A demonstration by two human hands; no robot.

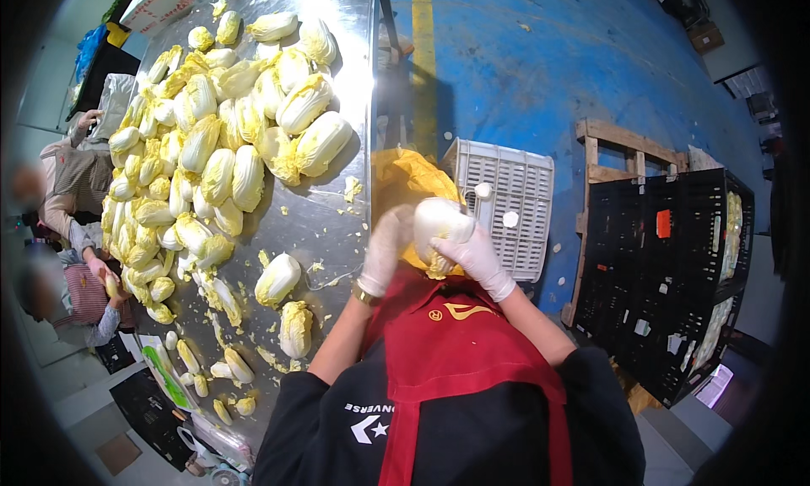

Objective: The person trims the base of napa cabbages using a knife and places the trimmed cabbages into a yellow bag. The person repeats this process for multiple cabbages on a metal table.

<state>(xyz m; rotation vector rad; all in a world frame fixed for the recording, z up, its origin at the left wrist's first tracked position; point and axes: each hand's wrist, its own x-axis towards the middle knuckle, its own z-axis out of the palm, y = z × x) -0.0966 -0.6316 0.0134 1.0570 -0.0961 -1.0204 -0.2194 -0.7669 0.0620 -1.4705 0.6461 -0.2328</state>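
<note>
A head of napa cabbage (438,221) is in my gloved right hand (473,255), its pale base turned away from me and its yellow leaf tips toward my apron. My left hand (387,249), also in a white glove, is beside the cabbage's left side. Motion blurs its fingers, so whether they touch the cabbage or hold anything is unclear. Below both hands a yellow sack (411,173) hangs open next to the table. Close to my left forearm, two more cabbages, one whiter (278,280) and one yellower (295,329), lie on the steel table (329,233).
A large heap of napa cabbages (202,138) covers the table's far left part, with leaf scraps around it. Two people (82,169) work across the table. On the blue floor stand a white plastic crate (506,201) with cut bits on it and stacked black crates (652,264) by a wooden pallet (588,163).
</note>
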